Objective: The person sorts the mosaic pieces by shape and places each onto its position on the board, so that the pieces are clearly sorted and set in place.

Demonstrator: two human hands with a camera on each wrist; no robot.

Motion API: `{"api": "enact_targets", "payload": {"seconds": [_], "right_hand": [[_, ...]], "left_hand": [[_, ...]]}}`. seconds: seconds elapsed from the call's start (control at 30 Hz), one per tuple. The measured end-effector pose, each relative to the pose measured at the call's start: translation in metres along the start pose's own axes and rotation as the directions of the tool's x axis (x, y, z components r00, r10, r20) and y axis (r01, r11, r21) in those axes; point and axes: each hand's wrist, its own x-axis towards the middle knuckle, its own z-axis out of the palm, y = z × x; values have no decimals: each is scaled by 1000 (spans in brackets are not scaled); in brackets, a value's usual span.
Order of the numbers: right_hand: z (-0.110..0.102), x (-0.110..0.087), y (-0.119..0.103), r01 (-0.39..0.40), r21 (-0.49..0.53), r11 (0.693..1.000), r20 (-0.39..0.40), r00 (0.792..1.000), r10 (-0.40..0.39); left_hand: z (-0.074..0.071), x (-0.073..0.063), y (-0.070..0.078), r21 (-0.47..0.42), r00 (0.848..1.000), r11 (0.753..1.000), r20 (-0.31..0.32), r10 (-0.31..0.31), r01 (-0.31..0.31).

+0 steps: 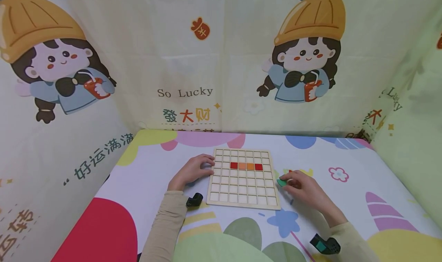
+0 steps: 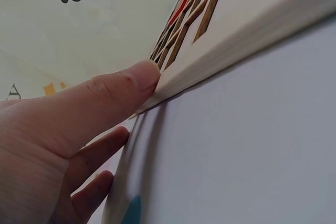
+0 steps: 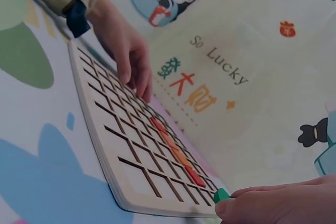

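Note:
A pale wooden grid board (image 1: 242, 207) lies flat in the middle of the table. In one of its upper rows several coloured tiles (image 1: 242, 166) sit side by side, red at both ends and orange shades between. My left hand (image 1: 193, 170) rests against the board's left edge; in the left wrist view the thumb (image 2: 142, 75) touches the rim, the other fingers beside it. Just off the right edge, my right hand (image 1: 304, 187) pinches a small green tile (image 1: 281, 182). Fingers cover part of that tile, also in the right wrist view.
A printed tablecloth (image 1: 155, 177) with colourful shapes covers the table. Patterned cloth walls (image 1: 241, 112) stand behind it and at both sides. Black wrist devices sit on the left sleeve (image 1: 169, 216) and the right sleeve (image 1: 352, 241).

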Motion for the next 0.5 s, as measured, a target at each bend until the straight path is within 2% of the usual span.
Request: {"api": "enact_targets", "payload": {"seconds": [0.5], "right_hand": [[1, 16, -11, -15, -35, 999, -5, 1000, 15]], "left_hand": [[-2, -1, 2, 15, 999, 999, 8, 36, -36]]}}
